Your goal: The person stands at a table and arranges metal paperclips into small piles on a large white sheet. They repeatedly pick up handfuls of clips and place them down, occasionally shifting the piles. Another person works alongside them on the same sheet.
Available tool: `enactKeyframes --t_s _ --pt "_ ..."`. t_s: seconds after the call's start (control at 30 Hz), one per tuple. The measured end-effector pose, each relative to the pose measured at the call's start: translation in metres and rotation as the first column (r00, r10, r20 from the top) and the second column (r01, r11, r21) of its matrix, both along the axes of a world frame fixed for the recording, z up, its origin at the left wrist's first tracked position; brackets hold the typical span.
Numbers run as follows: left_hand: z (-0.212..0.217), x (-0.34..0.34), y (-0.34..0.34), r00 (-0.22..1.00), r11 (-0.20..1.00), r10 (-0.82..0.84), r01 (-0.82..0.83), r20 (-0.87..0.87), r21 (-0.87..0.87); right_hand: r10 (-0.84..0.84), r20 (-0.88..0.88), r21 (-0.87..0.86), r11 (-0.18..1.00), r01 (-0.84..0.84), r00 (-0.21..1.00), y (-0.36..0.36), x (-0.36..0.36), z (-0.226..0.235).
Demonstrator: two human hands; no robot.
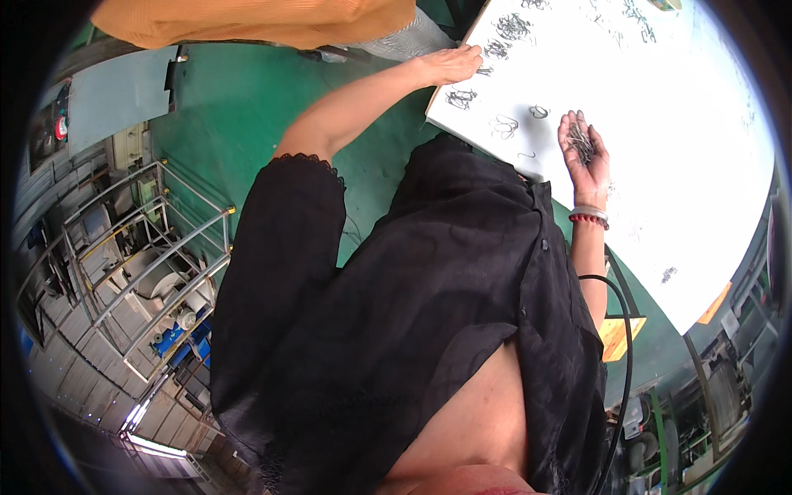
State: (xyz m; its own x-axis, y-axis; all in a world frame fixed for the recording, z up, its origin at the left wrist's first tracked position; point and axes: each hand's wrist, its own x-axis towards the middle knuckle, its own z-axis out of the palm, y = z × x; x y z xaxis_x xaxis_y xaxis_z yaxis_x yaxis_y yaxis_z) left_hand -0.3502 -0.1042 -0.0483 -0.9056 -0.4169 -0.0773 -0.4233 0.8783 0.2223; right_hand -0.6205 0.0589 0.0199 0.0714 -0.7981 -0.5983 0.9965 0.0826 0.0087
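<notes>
My right hand [587, 169] is turned palm up above the white tabletop [569, 66], its fingers slightly curled around a heap of thin dark metal wire pieces [581, 145]. At the table's left edge, my left hand [454, 64] reaches down with its fingers drawn together. The fingertips are beside a small pile of dark wire pieces [485, 71]; whether anything is pinched between them is too small to make out. Between my hands lie a loose group of curved wire pieces [504, 125], a smaller cluster [539, 111] and a single bent piece [526, 155].
More dark wire piles [513, 27] lie at the table's far left, with a small cluster [669, 274] near its right corner. A person in orange clothing [256, 21] is close by on the far left. A metal tube frame [165, 272] stands on the left; a black cable [629, 355] hangs at my right.
</notes>
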Motion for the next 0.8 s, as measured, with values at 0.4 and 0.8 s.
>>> enactKeyframes --t_s 0.4,0.8 --pt "0.127 -0.091 0.009 0.946 0.944 -0.245 0.283 -0.213 0.170 0.176 -0.038 0.050 0.983 -0.174 0.984 -0.036 0.043 -0.011" --pt "0.161 -0.126 0.017 0.811 0.936 -0.316 0.350 -0.492 -0.024 0.057 0.055 -0.208 0.977 -0.044 0.997 -0.041 0.003 -0.002"
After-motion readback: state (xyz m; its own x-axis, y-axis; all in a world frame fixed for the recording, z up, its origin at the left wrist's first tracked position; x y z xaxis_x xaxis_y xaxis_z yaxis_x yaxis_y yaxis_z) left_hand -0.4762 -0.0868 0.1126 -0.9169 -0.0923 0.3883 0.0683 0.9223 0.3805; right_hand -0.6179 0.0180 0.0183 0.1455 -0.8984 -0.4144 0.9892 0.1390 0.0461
